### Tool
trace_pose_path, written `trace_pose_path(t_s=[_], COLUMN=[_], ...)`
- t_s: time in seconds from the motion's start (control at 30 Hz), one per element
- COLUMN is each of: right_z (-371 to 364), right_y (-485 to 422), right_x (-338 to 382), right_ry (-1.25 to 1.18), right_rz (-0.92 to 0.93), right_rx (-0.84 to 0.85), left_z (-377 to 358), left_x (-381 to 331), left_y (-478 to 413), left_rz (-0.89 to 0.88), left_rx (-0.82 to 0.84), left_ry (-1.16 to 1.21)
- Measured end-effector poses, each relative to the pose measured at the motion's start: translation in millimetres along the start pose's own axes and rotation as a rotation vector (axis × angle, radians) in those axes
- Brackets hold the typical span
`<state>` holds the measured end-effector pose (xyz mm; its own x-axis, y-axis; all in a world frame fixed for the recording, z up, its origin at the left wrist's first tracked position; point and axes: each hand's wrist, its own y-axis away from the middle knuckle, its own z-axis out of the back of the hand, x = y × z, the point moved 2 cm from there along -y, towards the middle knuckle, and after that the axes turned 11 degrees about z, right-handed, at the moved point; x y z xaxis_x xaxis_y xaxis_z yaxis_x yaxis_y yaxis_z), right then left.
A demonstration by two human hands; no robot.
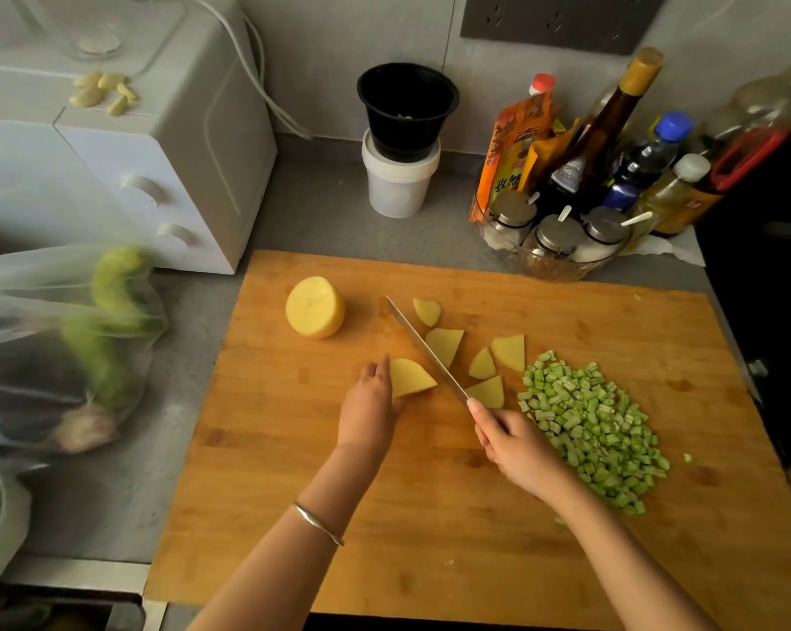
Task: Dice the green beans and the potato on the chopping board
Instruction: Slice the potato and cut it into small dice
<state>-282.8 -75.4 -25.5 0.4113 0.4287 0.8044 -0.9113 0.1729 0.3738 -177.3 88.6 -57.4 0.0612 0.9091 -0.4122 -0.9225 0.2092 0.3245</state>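
Note:
A wooden chopping board [430, 516] fills the middle of the head view. A heap of diced green beans [594, 425] lies on its right half. A peeled potato half [315, 306] stands at the upper left of the board. Several flat potato slices [489, 357] lie near the middle. My left hand [370, 405] holds one slice [410, 378] down at its left edge. My right hand [516, 441] grips the handle of a knife [425, 348], whose blade points up-left between the held slice and the loose slices.
A white appliance [111, 166] with garlic cloves on top stands at the back left. A plastic bag of vegetables [79, 339] lies left of the board. A black cup on a white tub [402, 138] and a cluster of bottles and jars [612, 175] stand behind.

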Motion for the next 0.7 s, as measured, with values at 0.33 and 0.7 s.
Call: trace_pose_path(t_s=[0.33, 0.7], right_z=[-15.8, -13.4], right_y=[11.3, 2.3], right_x=[9.8, 12.7], right_ry=[-0.202, -0.191], right_rz=[-0.094, -0.094], right_rx=[0.061, 0.037], left_z=[2.8, 5.7], left_x=[6.0, 7.3], left_y=[-9.1, -18.1], left_rz=[-0.015, -0.06], left_rx=[-0.051, -0.044], left_ry=[0.137, 0.096])
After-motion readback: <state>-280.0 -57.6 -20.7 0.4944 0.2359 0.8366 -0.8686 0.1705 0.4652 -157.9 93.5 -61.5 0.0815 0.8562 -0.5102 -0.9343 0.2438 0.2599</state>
